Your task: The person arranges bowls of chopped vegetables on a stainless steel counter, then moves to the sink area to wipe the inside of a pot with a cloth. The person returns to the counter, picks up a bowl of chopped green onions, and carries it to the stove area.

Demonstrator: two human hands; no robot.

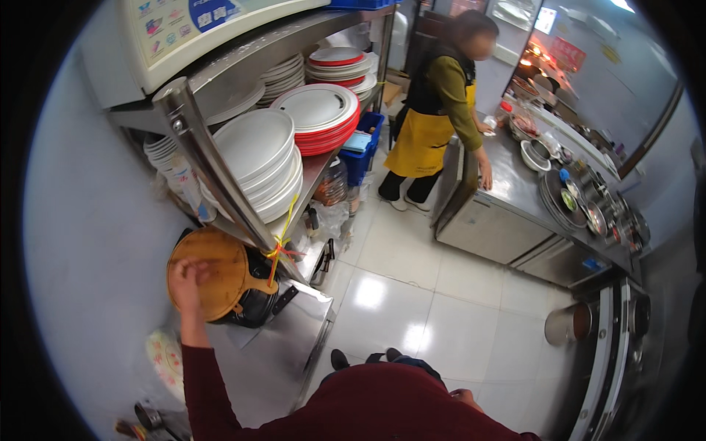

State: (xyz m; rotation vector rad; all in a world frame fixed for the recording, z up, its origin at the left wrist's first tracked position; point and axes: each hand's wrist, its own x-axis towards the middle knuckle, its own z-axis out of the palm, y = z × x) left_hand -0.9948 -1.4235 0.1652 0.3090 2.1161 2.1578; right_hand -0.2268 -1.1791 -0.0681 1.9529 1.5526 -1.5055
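My left hand (187,275) is over a round wooden serving board (223,262) with a short handle, fingers bent. Blur hides whether the fingertips touch the wood. The board rests on black pans or trays (259,308), on a stainless steel counter (287,342). Beside them lies a knife with a black handle (285,300). Only part of my right hand (466,397) shows, low at my side beyond my dark red top, and its fingers are mostly hidden.
A steel shelf holds stacked white plates (256,146) and red-rimmed plates (325,118). Yellow and red ties (281,248) wrap its post. A person in a yellow apron (422,140) leans on a steel worktable (504,165) with bowls and pans. A metal pot (568,324) stands at right.
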